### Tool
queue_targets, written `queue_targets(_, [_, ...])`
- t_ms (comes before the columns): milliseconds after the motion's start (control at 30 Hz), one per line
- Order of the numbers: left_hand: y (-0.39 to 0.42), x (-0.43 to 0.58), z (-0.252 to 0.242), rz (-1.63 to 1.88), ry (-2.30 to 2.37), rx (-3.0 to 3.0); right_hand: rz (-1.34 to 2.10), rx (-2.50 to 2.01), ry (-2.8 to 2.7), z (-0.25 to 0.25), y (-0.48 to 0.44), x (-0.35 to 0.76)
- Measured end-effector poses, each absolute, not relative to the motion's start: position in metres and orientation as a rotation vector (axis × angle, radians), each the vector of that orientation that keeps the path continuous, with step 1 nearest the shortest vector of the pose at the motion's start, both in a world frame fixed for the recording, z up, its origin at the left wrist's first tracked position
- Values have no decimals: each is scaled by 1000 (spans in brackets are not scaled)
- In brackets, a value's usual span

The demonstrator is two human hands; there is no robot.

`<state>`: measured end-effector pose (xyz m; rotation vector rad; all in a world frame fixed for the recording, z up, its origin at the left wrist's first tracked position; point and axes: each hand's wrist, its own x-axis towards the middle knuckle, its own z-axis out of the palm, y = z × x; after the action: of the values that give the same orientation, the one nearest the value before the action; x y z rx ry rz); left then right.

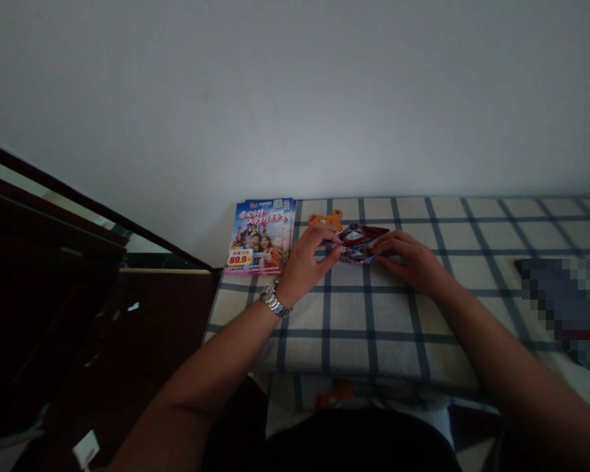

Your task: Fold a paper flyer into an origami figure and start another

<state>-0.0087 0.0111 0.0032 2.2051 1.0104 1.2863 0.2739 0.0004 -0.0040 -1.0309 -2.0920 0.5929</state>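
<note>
A folded piece of colourful printed paper (pixel 356 252) is between my hands, above the checked cloth (pixel 349 314). My left hand (pixel 315 250), with a metal watch at the wrist, pinches the paper's left end between thumb and fingers. At its right end, my right hand (pixel 407 257) holds the paper with bent fingers. The paper has an open hollow in its middle. A stack of printed flyers (pixel 260 239) lies to the left of my left hand, by the wall.
A blurred-out dark object (pixel 565 314) lies on the cloth at the right. The white wall (pixel 324 98) rises behind the table. A dark wooden door or panel (pixel 44 275) stands at the left, beside the dark floor. An orange bear print shows on the cloth.
</note>
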Motion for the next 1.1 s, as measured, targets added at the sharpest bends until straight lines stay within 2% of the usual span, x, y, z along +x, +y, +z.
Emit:
queue_targets(400, [9,-7,4,1263,996,2197,512,-1111,-1916,-6,-1,278])
queue_targets(733, [7,-5,8,1261,944,2284,383,-965,-1793,-4,-9,273])
queue_targets(933, [7,-4,6,1259,946,2319,153,-926,-1980,8,-10,271])
queue_targets(1100, [7,-3,6,1236,921,2303,134,-955,-2018,13,-11,269])
